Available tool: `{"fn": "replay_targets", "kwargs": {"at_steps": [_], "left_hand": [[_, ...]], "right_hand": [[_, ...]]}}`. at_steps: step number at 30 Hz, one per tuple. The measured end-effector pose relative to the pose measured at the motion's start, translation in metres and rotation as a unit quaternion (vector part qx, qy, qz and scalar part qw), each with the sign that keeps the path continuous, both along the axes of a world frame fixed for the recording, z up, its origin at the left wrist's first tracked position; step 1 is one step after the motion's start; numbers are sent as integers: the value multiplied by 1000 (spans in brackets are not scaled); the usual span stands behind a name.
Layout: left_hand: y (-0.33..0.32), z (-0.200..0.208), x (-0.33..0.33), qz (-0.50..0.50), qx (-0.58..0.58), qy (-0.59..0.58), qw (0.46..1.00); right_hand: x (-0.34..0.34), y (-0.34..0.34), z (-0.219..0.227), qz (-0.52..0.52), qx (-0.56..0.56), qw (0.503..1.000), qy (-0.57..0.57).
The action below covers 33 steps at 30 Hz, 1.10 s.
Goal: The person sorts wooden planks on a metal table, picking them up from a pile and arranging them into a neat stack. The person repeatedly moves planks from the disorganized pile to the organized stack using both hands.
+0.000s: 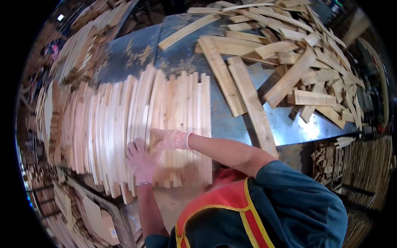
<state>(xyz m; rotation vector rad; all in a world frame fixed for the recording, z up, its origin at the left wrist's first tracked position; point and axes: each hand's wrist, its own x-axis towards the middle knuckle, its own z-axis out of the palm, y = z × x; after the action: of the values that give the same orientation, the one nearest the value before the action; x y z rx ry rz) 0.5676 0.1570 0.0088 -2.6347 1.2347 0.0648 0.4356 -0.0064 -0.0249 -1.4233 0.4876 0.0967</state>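
A row of pale wooden strips lies side by side across the left part of the metal table, their ends uneven. My left hand, in a pale pink glove, rests on the strips near their front ends with its fingers spread. Close beside it, my right hand, gloved alike, reaches in from the right. Its fingers bend down over a wooden strip in the middle of the row; their tips are partly hidden. That strip's far end juts out beyond its neighbours.
Short wooden boards lie in a jumbled heap at the far right. Two long boards slant across the blue-grey metal table, which has sawdust on it. More stacked strips stand at the far left, and piled timber at the right.
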Motion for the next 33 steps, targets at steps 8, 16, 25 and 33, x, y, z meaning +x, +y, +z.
{"fn": "replay_targets", "kwargs": {"at_steps": [8, 16, 25, 33], "left_hand": [[-32, -36, -35, 126, 38, -148, 980], [-188, -65, -243, -142, -162, 243, 946], [-307, -108, -318, 165, -195, 317, 913], [-249, -53, -258, 87, -233, 437, 864]], "right_hand": [[-305, -173, 30, -417, -639, 623, 169], [-407, -226, -31, -352, -569, 614, 419], [-366, -228, -42, -314, -565, 745, 162], [-323, -129, -39, -139, -547, 767, 305]]}}
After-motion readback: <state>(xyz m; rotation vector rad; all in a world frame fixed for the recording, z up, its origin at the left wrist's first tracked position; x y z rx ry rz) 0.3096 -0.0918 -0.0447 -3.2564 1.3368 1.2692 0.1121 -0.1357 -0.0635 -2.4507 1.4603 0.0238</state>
